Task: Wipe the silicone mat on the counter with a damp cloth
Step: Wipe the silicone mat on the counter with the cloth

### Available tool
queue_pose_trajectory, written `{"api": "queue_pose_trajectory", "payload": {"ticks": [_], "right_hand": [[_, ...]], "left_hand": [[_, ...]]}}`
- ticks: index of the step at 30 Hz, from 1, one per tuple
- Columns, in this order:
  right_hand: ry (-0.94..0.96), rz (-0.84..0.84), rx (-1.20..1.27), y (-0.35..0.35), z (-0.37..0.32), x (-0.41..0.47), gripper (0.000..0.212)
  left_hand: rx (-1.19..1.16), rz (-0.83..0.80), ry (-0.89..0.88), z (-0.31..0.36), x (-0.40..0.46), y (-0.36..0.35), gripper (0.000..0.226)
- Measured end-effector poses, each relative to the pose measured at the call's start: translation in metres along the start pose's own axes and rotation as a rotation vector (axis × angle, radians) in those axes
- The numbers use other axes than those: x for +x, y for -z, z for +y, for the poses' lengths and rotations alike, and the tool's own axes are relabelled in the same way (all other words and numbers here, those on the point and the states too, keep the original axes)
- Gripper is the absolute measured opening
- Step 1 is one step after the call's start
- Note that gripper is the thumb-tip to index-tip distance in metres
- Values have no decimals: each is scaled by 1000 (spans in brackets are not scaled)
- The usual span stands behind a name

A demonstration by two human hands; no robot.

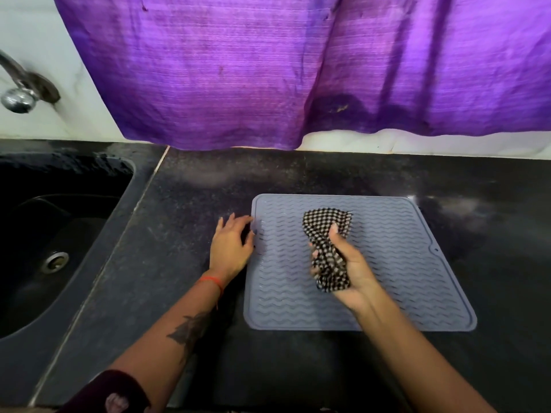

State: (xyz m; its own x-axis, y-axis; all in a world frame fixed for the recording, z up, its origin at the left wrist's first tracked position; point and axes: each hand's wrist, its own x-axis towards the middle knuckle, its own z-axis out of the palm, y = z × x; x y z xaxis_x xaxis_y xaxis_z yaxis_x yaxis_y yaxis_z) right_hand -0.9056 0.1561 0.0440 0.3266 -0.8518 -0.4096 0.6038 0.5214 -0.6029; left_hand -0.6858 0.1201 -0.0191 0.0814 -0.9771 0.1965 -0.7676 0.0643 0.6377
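Note:
A grey silicone mat (396,263) with wavy ridges lies flat on the black counter (185,251). My right hand (350,271) is over the mat's middle, gripping a bunched black-and-white checked cloth (326,234) whose far end rests spread on the mat. My left hand (234,245) lies palm down on the counter, fingers apart, its fingertips touching the mat's left edge.
A black sink (56,234) with a metal drain (55,261) is set into the counter at the left, a chrome tap (21,87) above it. A purple cloth (298,70) hangs down the back wall to the counter's far edge.

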Motion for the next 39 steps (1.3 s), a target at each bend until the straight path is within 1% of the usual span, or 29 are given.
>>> {"api": "queue_pose_trajectory", "payload": {"ticks": [1,2,4,5,6,8,9,10,12,14,16,18,20,22,23,24,28,30,35,39], "right_hand": [[-13,1,0,0,-4,6,60],[-9,30,-37,-1,-7,11,50],[7,123,-157,-8,-10,24,21],[29,157,-192,-12,-10,34,10],[58,178,-206,-16,-9,43,6],[103,236,-261,-25,-6,63,9],[125,287,-331,-29,-4,74,9],[143,342,-449,-33,-2,86,10],[177,427,-735,-42,1,106,23],[225,455,-916,-50,4,118,29],[275,436,-1053,-56,5,127,28],[292,437,-1267,-56,7,133,32],[320,495,-1533,-56,8,137,45],[344,552,-1737,-57,12,137,67],[337,558,-1769,-60,14,136,76],[328,550,-1780,-62,18,136,79],[329,516,-1959,-64,36,137,71],[324,514,-2012,-62,38,138,71],[372,489,-2015,-59,35,142,60],[364,465,-2003,-54,27,139,54]], "left_hand": [[57,-13,-16,-1,2,-1,37],[105,-28,-31,-3,2,-1,40],[177,-51,-52,-4,2,-5,49],[203,-50,-62,-5,0,-7,55],[223,-38,-77,-6,-1,-9,59],[250,-10,-103,-7,-2,-12,60],[256,-4,-105,-7,-2,-12,59],[257,-1,-103,-7,-2,-12,58],[261,4,-107,-6,-1,-11,56],[253,12,-105,-5,-1,-10,54],[238,22,-96,-4,-1,-9,52],[230,26,-91,-2,-1,-9,51],[232,23,-93,-3,0,-10,50],[243,15,-93,-3,1,-10,48],[249,13,-92,-4,1,-10,47],[253,13,-90,-4,1,-10,47],[249,5,-80,-4,1,-10,50],[241,6,-80,-3,1,-11,51],[243,8,-73,-4,1,-10,51],[241,8,-72,-2,0,-10,51]]}}
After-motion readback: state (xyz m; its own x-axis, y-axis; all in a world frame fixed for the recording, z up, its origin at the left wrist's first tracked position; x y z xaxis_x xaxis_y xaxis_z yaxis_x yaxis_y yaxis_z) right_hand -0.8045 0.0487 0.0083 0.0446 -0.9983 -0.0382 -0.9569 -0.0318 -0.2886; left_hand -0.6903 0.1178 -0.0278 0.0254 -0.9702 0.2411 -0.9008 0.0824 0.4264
